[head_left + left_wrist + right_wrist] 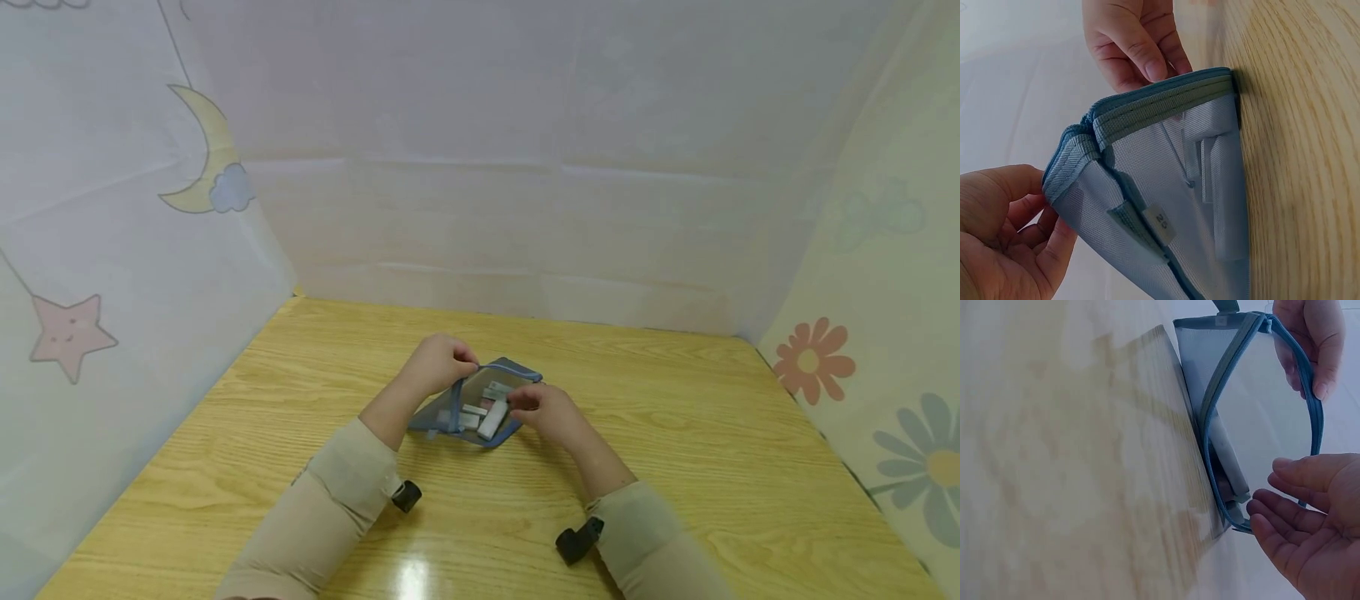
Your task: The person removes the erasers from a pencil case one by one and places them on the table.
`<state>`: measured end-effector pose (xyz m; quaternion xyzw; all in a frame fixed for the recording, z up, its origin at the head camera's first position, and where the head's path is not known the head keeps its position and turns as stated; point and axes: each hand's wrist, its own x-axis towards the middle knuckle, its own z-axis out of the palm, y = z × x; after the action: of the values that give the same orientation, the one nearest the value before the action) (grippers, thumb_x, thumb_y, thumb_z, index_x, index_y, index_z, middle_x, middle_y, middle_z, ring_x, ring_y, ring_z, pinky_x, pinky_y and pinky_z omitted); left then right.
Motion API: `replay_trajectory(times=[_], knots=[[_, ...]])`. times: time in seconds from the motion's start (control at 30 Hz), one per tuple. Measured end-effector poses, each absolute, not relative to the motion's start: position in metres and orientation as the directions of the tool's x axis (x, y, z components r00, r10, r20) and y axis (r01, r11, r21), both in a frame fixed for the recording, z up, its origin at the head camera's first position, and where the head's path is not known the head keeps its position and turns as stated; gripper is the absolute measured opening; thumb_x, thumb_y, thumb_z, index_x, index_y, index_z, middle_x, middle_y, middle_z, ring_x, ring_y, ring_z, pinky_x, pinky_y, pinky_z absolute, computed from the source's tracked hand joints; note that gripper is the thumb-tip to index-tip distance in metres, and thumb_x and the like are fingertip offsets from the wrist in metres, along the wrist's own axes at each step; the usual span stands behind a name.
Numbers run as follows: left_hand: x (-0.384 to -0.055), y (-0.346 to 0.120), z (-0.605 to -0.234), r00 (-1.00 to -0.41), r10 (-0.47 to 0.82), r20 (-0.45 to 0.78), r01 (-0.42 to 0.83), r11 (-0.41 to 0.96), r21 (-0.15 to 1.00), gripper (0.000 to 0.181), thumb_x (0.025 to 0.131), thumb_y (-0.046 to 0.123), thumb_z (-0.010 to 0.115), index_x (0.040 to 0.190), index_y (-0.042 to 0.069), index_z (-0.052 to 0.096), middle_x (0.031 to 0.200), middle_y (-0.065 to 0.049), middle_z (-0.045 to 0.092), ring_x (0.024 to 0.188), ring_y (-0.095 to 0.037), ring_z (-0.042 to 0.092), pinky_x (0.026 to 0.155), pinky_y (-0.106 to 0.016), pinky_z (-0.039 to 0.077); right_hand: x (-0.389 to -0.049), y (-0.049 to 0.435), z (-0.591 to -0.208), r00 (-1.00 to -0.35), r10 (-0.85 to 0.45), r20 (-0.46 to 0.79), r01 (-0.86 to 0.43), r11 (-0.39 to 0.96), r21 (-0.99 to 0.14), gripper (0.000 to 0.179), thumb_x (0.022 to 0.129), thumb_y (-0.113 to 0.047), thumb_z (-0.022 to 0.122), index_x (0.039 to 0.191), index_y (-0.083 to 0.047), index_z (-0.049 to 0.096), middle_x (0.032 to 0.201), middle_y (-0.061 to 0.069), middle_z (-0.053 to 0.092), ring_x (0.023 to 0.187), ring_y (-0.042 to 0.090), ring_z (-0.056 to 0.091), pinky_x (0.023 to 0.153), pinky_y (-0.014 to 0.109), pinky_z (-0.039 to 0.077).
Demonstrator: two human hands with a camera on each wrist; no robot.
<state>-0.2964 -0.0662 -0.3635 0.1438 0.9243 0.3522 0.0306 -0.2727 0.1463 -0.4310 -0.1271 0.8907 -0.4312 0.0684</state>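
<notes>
Head view: mesh pouch (456, 407) sits on the wood-grain bench (675, 400), roughly mid-frame, between both hands. Mouth spread wide, facing up and toward the right hand.
Pouch build: see-through grey-blue mesh, blue trim (1315, 419) round the mouth. Left wrist view shows a small white tag (1160, 223) on a seam, dark marks on it.
Contents: several small pale blocks (492, 419) inside, lying at mixed angles; the largest visible one is near the right fingertips. Exact count can't be told, they overlap. Left wrist view shows some through the mesh, on the bench side of the pouch.
Left hand (442, 364): thumb and fingers pinch the pouch rim on its left side, holding that edge up and away from the opposite edge.
Right hand (547, 410): at the mouth, right side. Fingers loosely bent, thumb well apart from them, nothing gripped. Fingertips right by the end of a block; contact with block or rim, can't tell.
Sleeves: beige on both arms, a black wrist camera at each cuff, left one (406, 497) and right one (579, 540) both over the bench.
Backdrop: pale sheeting (525, 225) with fold creases behind the bench. Left side printed with a yellow moon (217, 142) and pink star (71, 333); right side has a red flower (807, 360) and a grey-blue flower (941, 468).
</notes>
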Motion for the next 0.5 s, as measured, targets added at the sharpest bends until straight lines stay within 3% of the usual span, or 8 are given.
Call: replay_trajectory(times=[0.5], knots=[[-0.2969, -0.0655, -0.363, -0.954, 0.298, 0.029, 0.24, 0.705, 0.668, 0.013, 0.084, 0.021, 0.065, 0.086, 0.011, 0.072, 0.077, 0.007, 0.064, 0.068, -0.013, 0.053, 0.06, -0.027, 0.042, -0.2709, 0.1461, -0.4301, -0.949, -0.314, -0.028, -0.177, 0.604, -0.777, 0.028, 0.08, -0.004, 0.067, 0.108, -0.004, 0.064, 0.098, 0.004, 0.063, 0.088, 0.016, 0.059, 0.073, 0.03, 0.049]])
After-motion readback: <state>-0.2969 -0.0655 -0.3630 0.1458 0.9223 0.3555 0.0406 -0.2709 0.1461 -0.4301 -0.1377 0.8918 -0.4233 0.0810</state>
